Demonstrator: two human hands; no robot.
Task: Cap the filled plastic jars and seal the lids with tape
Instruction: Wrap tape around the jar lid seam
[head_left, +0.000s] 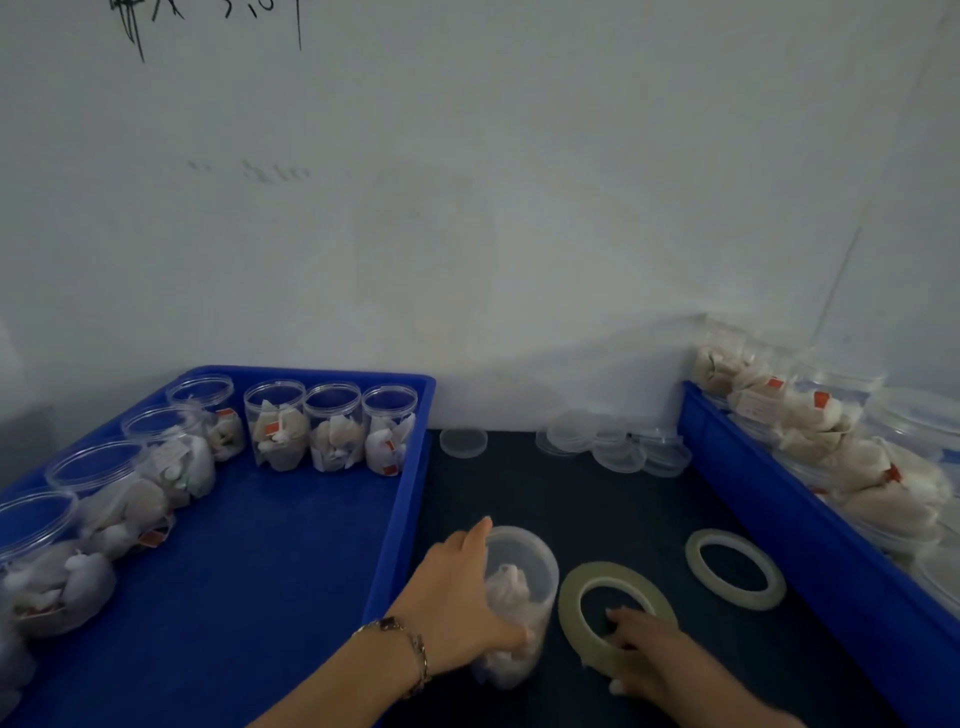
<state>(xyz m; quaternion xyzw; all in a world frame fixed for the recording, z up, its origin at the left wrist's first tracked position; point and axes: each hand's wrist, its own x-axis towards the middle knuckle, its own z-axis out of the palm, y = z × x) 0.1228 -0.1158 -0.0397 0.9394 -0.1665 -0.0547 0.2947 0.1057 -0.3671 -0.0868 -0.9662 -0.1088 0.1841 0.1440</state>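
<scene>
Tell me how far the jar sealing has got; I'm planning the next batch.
Done: capped jars lie stacked in the right bin. In hand: the left hand grips a capped jar while the right hand grips a tape roll. Left: open jars in the left bin.

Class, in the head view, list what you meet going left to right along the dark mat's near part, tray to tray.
Left blue tray → left hand → capped jar → greenish tape roll → right hand → paler tape roll → right blue tray.
</scene>
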